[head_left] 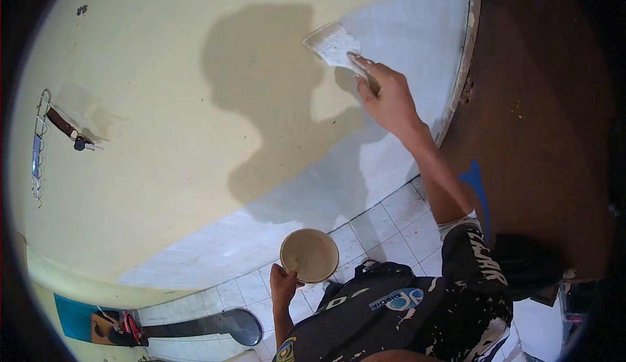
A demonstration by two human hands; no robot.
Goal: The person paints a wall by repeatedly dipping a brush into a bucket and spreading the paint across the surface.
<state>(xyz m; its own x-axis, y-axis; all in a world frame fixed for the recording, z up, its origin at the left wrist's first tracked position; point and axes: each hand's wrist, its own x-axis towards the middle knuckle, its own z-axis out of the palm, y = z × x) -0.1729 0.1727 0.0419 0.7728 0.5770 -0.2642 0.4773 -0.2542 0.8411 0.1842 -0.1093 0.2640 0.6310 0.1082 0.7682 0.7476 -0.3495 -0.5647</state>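
Note:
My right hand (385, 94) is closed around the handle of a wide flat brush (334, 44) coated in white paint. The brush's bristles lie at the cream wall (163, 101), near the edge of a white-painted area (417, 42). Lower down, my left hand (285, 285) grips the rim of a round container (310, 255), its fingers closed at the left side. The container is tilted toward the camera, and its inside looks pale and coated. How much paint it holds I cannot tell.
A wire hook rack (40, 147) with keys hangs at the left. A brown door (535, 114) stands at the right. Below are white floor tiles (391, 222), a guitar (195, 329) at the lower left and dark cloth (528, 264) at the lower right.

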